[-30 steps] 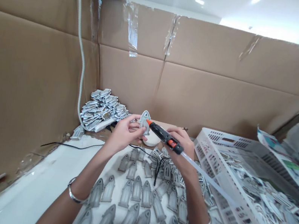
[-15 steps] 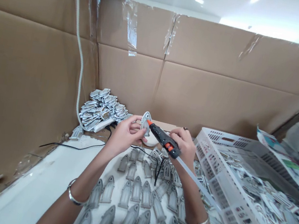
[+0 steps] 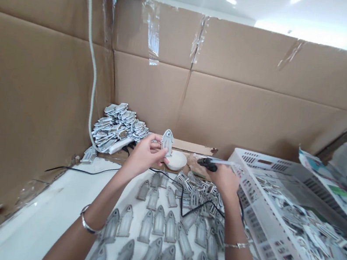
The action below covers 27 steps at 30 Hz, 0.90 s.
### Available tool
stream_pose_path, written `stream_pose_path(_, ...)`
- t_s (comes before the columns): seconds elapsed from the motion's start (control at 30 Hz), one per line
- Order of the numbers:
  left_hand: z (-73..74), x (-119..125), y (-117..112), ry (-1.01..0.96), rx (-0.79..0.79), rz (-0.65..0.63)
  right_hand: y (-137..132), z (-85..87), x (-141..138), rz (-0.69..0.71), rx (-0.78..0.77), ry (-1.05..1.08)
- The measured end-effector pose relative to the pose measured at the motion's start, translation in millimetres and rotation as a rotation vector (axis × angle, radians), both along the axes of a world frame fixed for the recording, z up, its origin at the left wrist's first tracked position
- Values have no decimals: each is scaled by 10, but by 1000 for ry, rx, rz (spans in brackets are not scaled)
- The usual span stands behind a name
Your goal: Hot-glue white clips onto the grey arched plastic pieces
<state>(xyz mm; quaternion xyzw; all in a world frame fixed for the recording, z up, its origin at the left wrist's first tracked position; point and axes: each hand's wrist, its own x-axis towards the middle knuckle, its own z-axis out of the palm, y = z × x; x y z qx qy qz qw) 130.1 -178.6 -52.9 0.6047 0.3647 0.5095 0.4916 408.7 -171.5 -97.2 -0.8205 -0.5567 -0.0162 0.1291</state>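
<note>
Left hand [image 3: 144, 157] fingers pinched on arch cutout [image 3: 167, 140], lower edge; probably light, thin, bendable. Right hand [image 3: 225, 179] closed round glue gun [image 3: 207, 163].

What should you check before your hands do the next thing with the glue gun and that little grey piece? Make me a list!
1. Grip of the left hand on the grey arch piece: pinched upright in the fingers, ok.
2. Grip of the right hand on the glue gun: held low beside the white basket, ok.
3. Gun tip away from the fingers: the white bowl sits between the gun and the left hand, ok.
4. Glue on the held piece: cannot tell.
5. The black cord: it trails across the rows of grey pieces, not ok.
</note>
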Motion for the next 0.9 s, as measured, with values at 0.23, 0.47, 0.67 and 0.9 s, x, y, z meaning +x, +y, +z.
stream_pose_path(0.23,20,-40,-11,107,28,-14,160,-344,234,-103,-234,24)
stream_pose_path(0.47,35,-64,21,196,138,65,41,-53,134,-77,-105,19)
stream_pose_path(0.67,20,-88,60,222,148,37,-162,250,-206,295,381,207)
stream_pose_path(0.9,77,-96,42,174,81,39,-374,425,-458,723,629,305)
